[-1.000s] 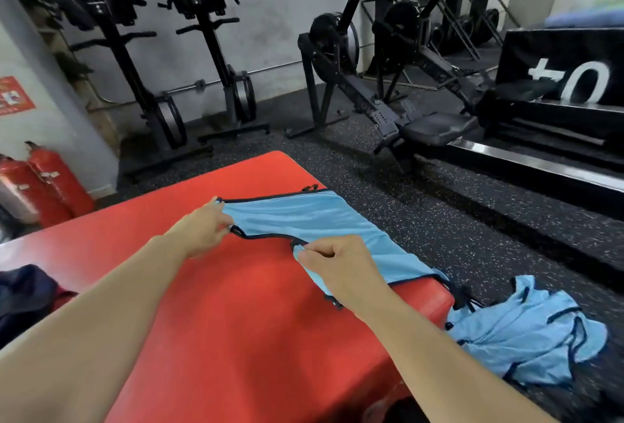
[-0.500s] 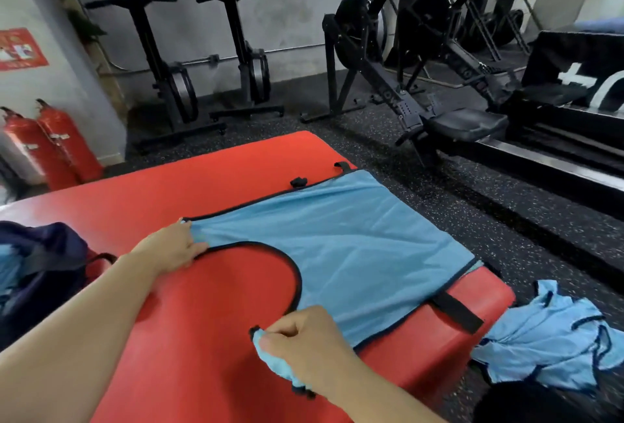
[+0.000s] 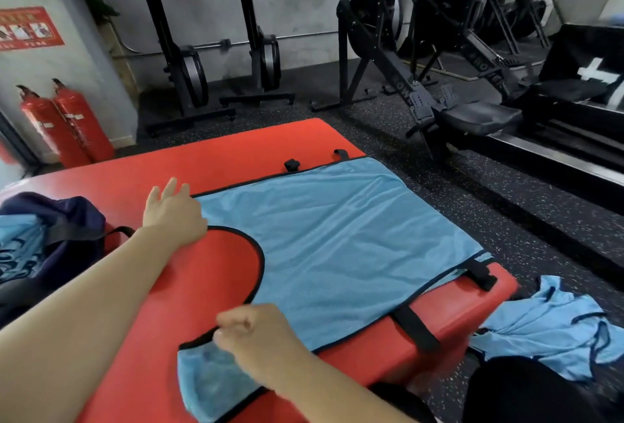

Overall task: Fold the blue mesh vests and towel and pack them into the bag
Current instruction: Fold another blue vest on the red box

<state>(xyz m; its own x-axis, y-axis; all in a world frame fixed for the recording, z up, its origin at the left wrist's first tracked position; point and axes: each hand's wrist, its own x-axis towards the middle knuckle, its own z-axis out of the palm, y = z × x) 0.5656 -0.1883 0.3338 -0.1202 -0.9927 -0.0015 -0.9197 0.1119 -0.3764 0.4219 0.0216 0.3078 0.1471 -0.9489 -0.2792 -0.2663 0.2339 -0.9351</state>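
Here, in the head view, a blue mesh vest (image 3: 337,247) lies spread flat on a red padded worktop (image 3: 202,287), its body reaching to the worktop's far right corner. The vest is edged in black trim, and the curved neck opening faces the person, showing red worktop inside it. Short black straps stick out from the vest's far edge and hang over the worktop's right side.

The left hand (image 3: 174,216) rests on the far shoulder end of the vest, fingers straight and slightly spread, pressing the cloth down without curling round it. The right hand (image 3: 256,338) is at the near shoulder end, its fingers curled and pinching the black trim there; that strap end lies loosely rumpled under the wrist, close to the worktop's near edge.

At the left edge of the worktop sits a dark navy bag (image 3: 67,220), open, with light blue cloth (image 3: 17,247) showing inside; what that cloth is cannot be told. On the speckled black floor (image 3: 506,213), just beside the worktop's right corner, another blue vest (image 3: 547,324) lies crumpled.

Two red fire extinguishers (image 3: 67,122) stand against the left wall, and black rowing machines (image 3: 422,84) fill the back of the room.
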